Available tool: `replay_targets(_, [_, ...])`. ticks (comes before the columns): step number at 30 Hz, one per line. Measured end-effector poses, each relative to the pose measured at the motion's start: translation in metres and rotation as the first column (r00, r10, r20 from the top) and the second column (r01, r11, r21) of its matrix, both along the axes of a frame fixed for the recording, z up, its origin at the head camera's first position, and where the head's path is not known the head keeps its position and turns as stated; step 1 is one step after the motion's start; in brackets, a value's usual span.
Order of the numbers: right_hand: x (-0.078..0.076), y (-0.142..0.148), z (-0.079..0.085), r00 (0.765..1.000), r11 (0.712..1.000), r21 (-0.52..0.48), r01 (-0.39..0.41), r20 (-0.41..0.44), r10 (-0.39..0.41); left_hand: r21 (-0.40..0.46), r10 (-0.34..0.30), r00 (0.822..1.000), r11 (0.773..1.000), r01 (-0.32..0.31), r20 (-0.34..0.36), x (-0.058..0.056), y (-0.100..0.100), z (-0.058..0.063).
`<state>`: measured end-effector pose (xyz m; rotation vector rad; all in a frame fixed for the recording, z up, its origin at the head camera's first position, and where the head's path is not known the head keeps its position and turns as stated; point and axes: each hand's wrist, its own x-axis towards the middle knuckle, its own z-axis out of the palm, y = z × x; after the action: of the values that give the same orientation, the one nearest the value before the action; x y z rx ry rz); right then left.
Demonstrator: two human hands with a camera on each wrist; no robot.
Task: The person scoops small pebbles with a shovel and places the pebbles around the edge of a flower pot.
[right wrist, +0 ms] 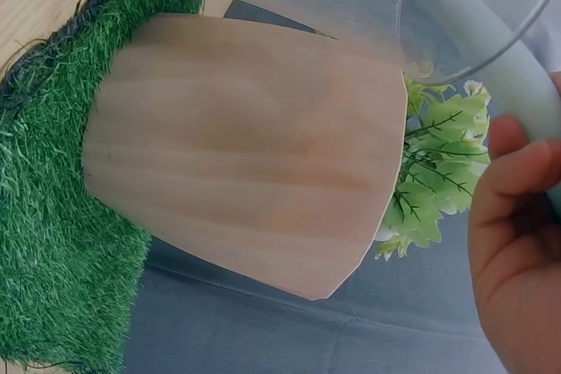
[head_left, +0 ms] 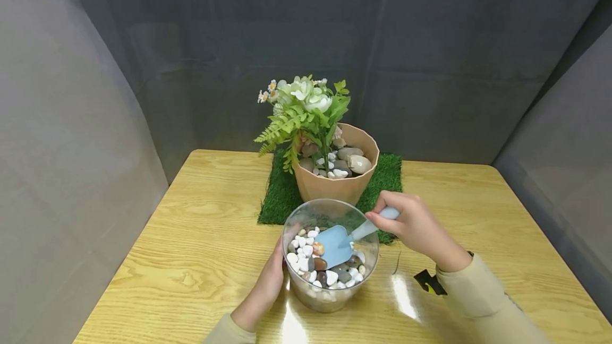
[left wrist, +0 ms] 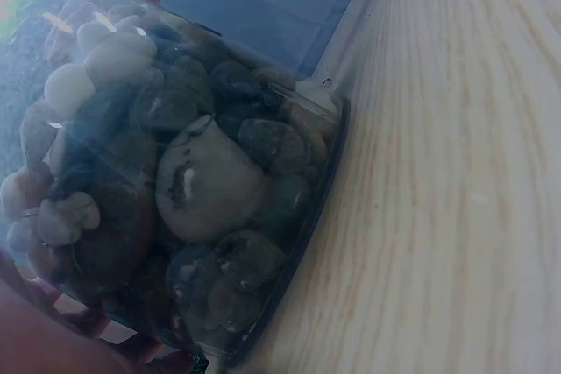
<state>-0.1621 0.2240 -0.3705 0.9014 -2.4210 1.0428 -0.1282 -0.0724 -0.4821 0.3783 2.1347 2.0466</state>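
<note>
A clear round container [head_left: 311,301] filled with white, grey and brown pebbles [head_left: 331,278] stands at the front of the table. My left hand [head_left: 269,276] holds its left side, fingers curving round the outer wall. In my right hand [head_left: 415,223] is the handle of a light blue hand trowel [head_left: 334,246], gripped from above. The trowel slants down over the rim, its blade lying face-up on the pebbles inside. Through the wall in the left wrist view, larger dark stones [left wrist: 114,208] show low down. The right wrist view has the trowel's pale handle [right wrist: 478,37] between thumb and fingers.
Just behind the container, a peach-coloured pot [head_left: 334,189] holds stones and a plant [head_left: 301,105] with white flowers. It sits on a green artificial grass mat [head_left: 282,195]. A small black and yellow piece [head_left: 429,282] is by the right sleeve. Grey curtains [head_left: 287,25] surround the wooden table [head_left: 201,227].
</note>
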Motion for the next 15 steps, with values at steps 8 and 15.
replay_targets(8, [-0.0034, -0.0007, 0.0003, 1.0, 1.0, 0.004, 0.019, 0.016, -0.019, 0.019, -0.011, 1.0, 1.0, 0.011, 0.01, -0.0001, 0.0007, 0.0021])
replay_targets(15, [-0.0037, -0.0006, -0.0032, 0.999, 0.999, -0.023, 0.026, 0.024, -0.025, 0.016, -0.018, 1.0, 1.0, 0.018, 0.02, 0.0, 0.0007, 0.0012])
